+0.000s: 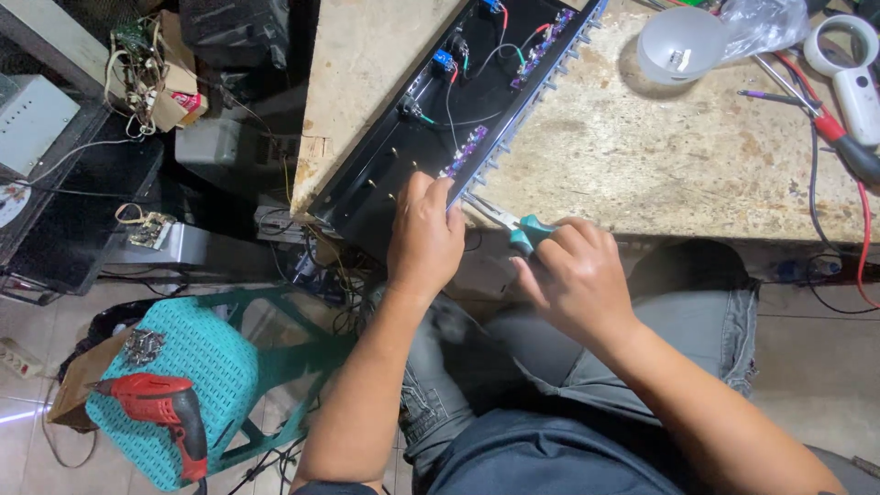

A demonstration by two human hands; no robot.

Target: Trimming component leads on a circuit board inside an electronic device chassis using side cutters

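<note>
A long black metal panel (367, 174) lies slanted across the worn tabletop (642, 156), its near end hanging over the edge. Small purple parts, coloured wires and blue parts sit along its inside. My left hand (423, 236) grips the panel's near end, fingers over its rim. My right hand (573, 275) holds needle-nose pliers with teal handles (522, 231). The pliers' metal tips touch the panel's front edge just right of my left fingers.
A frosted plastic cup (680, 44), a clear bag (765, 23), a white magnifier (852, 64) and red-handled tools with cables (839, 133) lie at the table's far right. Left on the floor, a teal plastic stool (211, 367) carries a red power drill (170, 412) and screws.
</note>
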